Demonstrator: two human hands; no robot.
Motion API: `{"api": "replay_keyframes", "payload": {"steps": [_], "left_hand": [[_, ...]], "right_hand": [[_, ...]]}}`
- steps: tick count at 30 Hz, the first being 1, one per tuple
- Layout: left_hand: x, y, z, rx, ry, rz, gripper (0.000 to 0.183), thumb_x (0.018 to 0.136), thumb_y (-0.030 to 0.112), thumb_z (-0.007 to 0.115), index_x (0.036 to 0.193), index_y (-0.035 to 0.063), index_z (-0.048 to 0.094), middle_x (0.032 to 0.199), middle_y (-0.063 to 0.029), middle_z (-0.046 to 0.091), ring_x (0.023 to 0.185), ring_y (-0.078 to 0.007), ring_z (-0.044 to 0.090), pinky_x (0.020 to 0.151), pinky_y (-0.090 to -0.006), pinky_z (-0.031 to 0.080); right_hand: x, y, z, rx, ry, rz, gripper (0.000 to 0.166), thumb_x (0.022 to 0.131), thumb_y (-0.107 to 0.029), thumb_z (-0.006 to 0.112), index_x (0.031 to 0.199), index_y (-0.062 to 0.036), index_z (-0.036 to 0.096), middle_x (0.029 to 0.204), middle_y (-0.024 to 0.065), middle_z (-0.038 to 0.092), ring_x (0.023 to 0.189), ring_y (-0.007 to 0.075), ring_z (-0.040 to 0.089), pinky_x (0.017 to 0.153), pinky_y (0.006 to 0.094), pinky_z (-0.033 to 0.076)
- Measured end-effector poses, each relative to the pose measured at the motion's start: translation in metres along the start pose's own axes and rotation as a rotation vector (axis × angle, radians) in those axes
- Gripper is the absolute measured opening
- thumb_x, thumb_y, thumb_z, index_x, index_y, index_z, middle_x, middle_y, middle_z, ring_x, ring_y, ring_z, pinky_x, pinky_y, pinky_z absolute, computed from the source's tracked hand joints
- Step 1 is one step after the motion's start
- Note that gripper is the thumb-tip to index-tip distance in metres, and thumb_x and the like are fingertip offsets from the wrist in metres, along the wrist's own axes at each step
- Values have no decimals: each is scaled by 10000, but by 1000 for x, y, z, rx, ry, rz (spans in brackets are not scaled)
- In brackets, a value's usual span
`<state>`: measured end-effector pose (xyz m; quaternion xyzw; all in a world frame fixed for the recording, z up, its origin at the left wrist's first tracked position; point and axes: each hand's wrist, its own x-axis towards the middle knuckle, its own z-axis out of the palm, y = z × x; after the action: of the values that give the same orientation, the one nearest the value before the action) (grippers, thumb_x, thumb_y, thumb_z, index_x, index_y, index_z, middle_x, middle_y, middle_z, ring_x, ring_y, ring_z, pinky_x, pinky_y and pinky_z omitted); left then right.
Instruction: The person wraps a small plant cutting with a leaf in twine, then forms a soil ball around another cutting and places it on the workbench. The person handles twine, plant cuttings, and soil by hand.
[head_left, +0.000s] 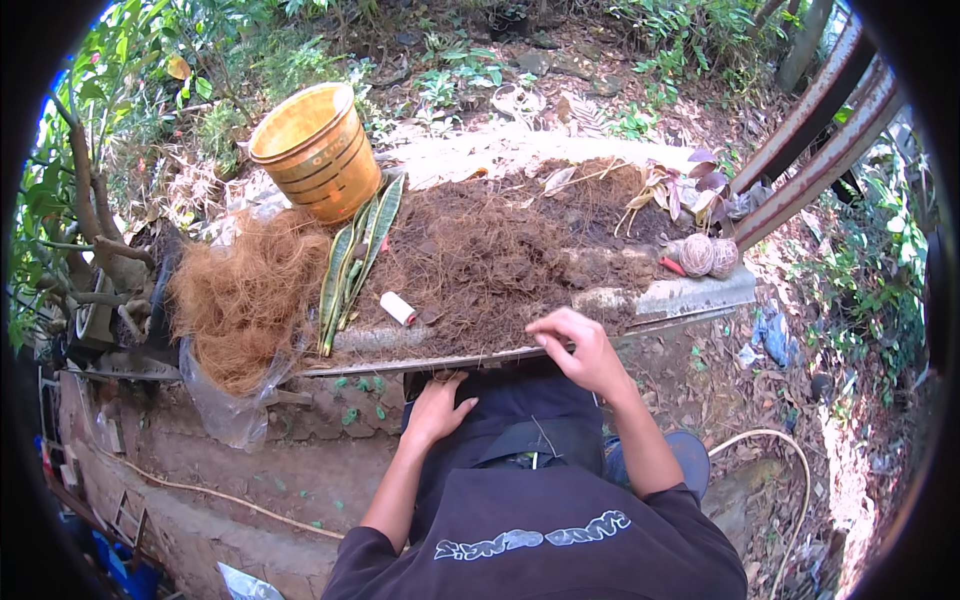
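My right hand (585, 352) is at the front edge of the table, above a heap of dark soil mixed with brown fibre (502, 262). Its thumb and index finger come close together; anything as thin as a fibre between them is too small to make out. Lower and to the left, my left hand (439, 411) is over my lap, with its fingertips partly hidden under the table edge. Some brown material shows by those fingertips, but a grip on it is not clear. A white thread spool (397, 307) lies on the soil, beside cut variegated snake plant leaves (360, 255).
A yellow plastic bucket (319, 157) stands tilted at the back left. Loose coconut fibre (251, 300) spills over a clear plastic bag (225, 405). Balls of twine (697, 255) and a red-handled tool (672, 265) lie at right, near rusty metal posts (817, 157). A hose (225, 495) crosses the ground.
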<state>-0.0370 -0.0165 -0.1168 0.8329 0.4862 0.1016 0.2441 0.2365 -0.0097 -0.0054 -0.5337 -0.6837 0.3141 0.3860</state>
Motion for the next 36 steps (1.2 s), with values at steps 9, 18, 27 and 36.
{"api": "replay_keyframes", "payload": {"steps": [9,18,27,36], "left_hand": [[62,73,-119,-642,165,278,145,883,67,650,1005,-3,686,902,-106,705,838,-186,685,743,-314,530],[135,50,-137,-286,507,340,284,854,170,707,1102,36,670,1065,-142,665,1004,-254,646,867,-361,510],[173,23,-108,-374,346,185,463,765,289,780,1173,98,673,1076,-126,688,1063,-307,636,947,-389,486],[179,26,-107,-330,660,312,216,836,157,720,999,25,666,933,-120,701,882,-273,674,923,-400,481]], "right_hand": [[75,7,26,-339,221,-18,437,786,-139,747,1204,-94,631,1094,112,586,1001,286,603,830,393,512],[90,14,16,-133,315,-119,261,809,-6,687,1069,-26,695,1015,145,686,879,270,687,751,344,555],[105,10,1,-246,337,-12,230,813,-68,704,1042,-40,711,1042,128,685,933,270,671,800,360,533],[115,3,17,-567,160,-216,463,789,-201,737,1234,-135,629,1197,36,622,1150,266,518,999,427,398]]}}
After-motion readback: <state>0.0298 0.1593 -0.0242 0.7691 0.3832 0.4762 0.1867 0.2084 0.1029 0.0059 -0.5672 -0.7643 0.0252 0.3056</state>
